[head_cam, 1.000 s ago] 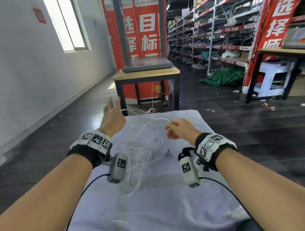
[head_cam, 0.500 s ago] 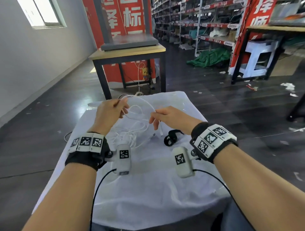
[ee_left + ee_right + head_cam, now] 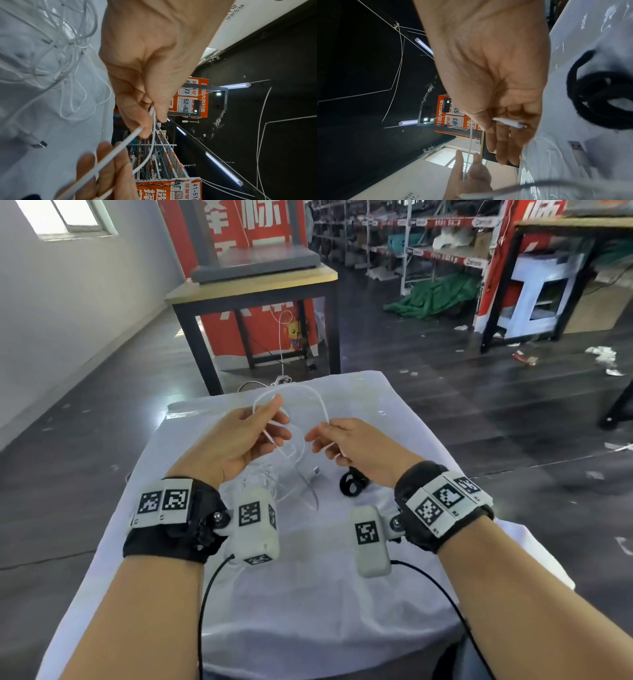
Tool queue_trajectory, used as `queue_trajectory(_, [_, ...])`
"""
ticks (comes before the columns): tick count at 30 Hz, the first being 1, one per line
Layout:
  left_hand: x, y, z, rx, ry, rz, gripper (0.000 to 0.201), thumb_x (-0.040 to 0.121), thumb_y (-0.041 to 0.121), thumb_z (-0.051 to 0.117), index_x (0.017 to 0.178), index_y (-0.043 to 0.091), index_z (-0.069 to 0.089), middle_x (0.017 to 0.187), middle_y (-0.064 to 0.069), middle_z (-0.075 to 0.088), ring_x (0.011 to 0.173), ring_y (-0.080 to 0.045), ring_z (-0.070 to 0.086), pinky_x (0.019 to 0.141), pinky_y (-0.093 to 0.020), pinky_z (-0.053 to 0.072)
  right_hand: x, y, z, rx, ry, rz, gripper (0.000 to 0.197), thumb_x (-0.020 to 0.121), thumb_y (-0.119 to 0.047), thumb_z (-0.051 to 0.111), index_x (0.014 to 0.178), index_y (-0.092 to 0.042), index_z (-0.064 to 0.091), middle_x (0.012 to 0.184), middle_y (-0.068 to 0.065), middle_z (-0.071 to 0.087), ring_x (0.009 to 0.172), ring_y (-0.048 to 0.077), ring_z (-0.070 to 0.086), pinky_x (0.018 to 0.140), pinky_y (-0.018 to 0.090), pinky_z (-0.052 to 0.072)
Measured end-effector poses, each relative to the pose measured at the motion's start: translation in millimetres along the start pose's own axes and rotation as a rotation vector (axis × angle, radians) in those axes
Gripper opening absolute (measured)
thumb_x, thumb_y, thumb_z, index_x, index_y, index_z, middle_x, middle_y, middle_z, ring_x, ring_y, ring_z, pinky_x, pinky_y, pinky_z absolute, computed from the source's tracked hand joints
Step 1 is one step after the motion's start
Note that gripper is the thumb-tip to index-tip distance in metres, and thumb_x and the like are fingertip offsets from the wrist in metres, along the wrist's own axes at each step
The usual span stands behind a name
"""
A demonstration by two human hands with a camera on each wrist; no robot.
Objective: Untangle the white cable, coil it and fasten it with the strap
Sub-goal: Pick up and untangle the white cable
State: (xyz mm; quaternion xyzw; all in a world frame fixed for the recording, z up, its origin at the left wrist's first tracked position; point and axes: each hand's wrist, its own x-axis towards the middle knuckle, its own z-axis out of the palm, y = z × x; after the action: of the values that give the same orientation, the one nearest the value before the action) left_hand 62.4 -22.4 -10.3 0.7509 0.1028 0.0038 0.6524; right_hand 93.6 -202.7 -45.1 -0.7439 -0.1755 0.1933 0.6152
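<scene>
The right hand [image 3: 356, 448] pinches the small connector end of the white cable [image 3: 318, 402] between thumb and fingers. The left hand [image 3: 239, 440] pinches the cable further along, so one arc stands between them above the white-covered table [image 3: 308, 594]. The remainder lies tangled under the hands, with the USB plug [image 3: 577, 150] and black strap [image 3: 352, 482] beside. Judging so, the first loop is starting; next, feed cable through without pulling knots tight.

Likely a warehouse: long aisles of metal shelving [image 3: 428, 248] with red labels at one o'clock, red banners [image 3: 239, 241] at twelve, litter on the dark floor [image 3: 479, 412].
</scene>
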Motion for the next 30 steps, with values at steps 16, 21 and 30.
queue_trajectory(16, [5.9,-22.9,-2.0,-0.356,0.095,-0.102,0.020,0.095,0.023,0.057,0.087,0.006,0.064,0.063,-0.004,0.066,0.050,-0.005,0.062,0.049,-0.012,0.052,-16.4,6.8,12.8,0.115,-0.318,0.182,0.032,0.104,-0.029,0.034,0.101,-0.009,0.058,0.058,-0.003,0.031,0.044,0.009,0.033,0.047,0.018,0.040])
queue_trajectory(21, [7.9,-27.8,-7.3,-0.386,0.180,-0.101,0.015,0.094,0.016,0.059,0.084,0.006,0.063,0.075,-0.007,0.068,0.052,-0.005,0.061,0.046,-0.012,0.050,-18.2,8.3,13.1,0.067,-0.415,0.240,0.036,0.104,-0.028,0.034,0.099,-0.005,0.061,0.061,-0.003,0.032,0.044,0.005,0.026,0.038,0.015,0.018])
queue_trajectory(30, [11.3,-27.5,-12.7,-0.798,0.046,-0.214,0.025,0.096,0.007,0.042,0.071,0.010,0.043,0.095,-0.018,0.072,0.055,-0.012,0.063,0.044,-0.014,0.047,-25.5,8.4,9.4,0.008,-0.479,0.261,0.034,0.104,-0.023,0.033,0.094,-0.006,0.061,0.051,-0.006,0.029,0.039,0.005,0.023,0.037,0.016,0.016])
